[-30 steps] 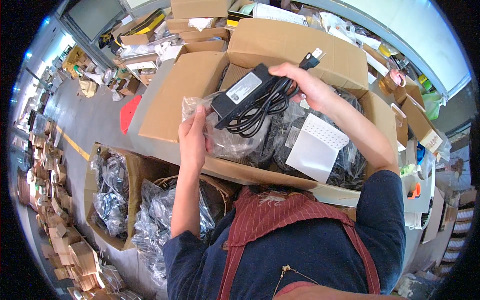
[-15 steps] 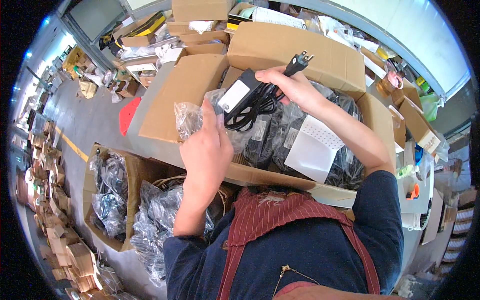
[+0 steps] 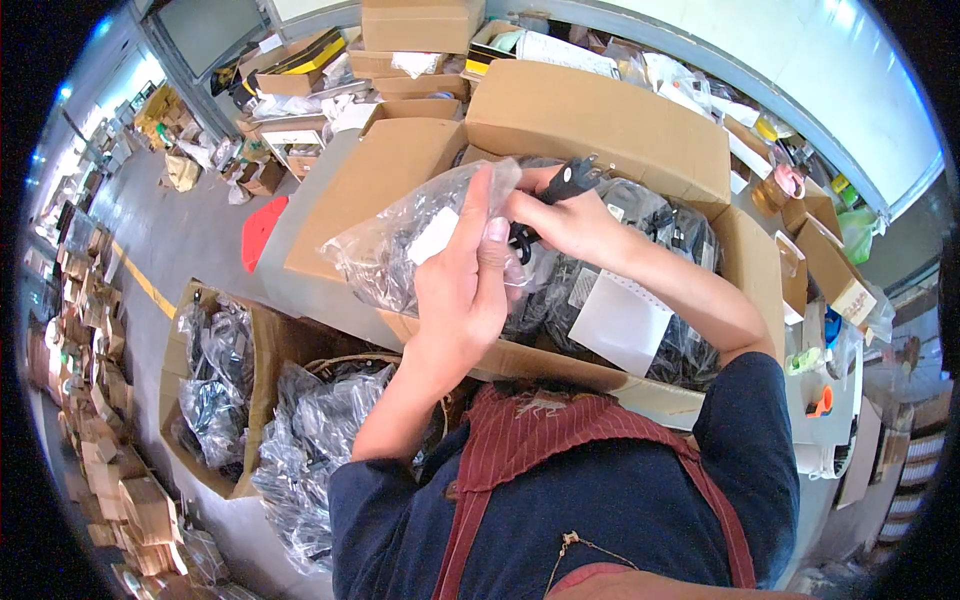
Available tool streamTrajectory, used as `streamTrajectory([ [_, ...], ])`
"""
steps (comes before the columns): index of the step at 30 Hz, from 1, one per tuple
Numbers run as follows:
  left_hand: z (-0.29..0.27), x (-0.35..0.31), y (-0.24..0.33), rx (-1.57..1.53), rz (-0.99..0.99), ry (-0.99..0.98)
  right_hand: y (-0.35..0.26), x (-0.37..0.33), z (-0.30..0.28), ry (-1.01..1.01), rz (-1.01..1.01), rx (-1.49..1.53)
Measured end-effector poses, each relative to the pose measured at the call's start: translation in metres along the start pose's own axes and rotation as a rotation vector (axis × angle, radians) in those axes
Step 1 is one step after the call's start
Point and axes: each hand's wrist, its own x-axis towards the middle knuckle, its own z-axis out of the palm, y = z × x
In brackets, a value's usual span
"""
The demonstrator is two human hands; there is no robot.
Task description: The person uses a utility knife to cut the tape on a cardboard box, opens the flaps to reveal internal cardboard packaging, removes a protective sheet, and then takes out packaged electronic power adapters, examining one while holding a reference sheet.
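Note:
A clear plastic bag (image 3: 372, 248) is gripped along its mouth by my left hand (image 3: 460, 285), fingers pointing up. Inside it the white label (image 3: 433, 236) of the black power adapter shows through the film. My right hand (image 3: 578, 225) is closed around the adapter's black cord and plug (image 3: 573, 180) at the bag's opening; the plug sticks out above the fingers. Most of the cord is hidden by both hands. Below them, the large open cardboard box (image 3: 600, 110) holds several bagged black adapters, with a white sheet of paper (image 3: 622, 318) lying on top.
At lower left stands another cardboard box (image 3: 256, 400) with bagged items, beside a heap of clear-bagged goods (image 3: 315, 440). A red object (image 3: 262, 232) sits by the table's left edge. Cartons and loose packaging crowd the back; an orange tape dispenser-like item (image 3: 822, 402) lies at right.
The adapter, bare in my right hand before, is now inside the plastic bag. My left hand has moved right and up against my right hand, which has shifted its grip to cord and plug.

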Motion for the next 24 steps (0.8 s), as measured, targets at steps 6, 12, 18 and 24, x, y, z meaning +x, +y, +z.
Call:
streamTrajectory([
  [6,-0.056,0.025,0.032,-0.583,-0.032,0.192,-0.066,0.009,-0.027,-0.329,0.051,-0.39],
  [12,-0.081,0.021,0.033,-0.691,-0.168,0.103,-0.107,0.026,-0.048,-0.398,-0.054,-0.034],
  [18,-0.072,0.018,0.024,-0.75,-0.176,0.115,-0.082,0.028,-0.043,-0.371,0.024,0.026],
  [24,-0.069,0.021,0.024,-0.747,-0.157,0.104,-0.072,0.023,-0.066,-0.333,-0.195,-0.112],
])
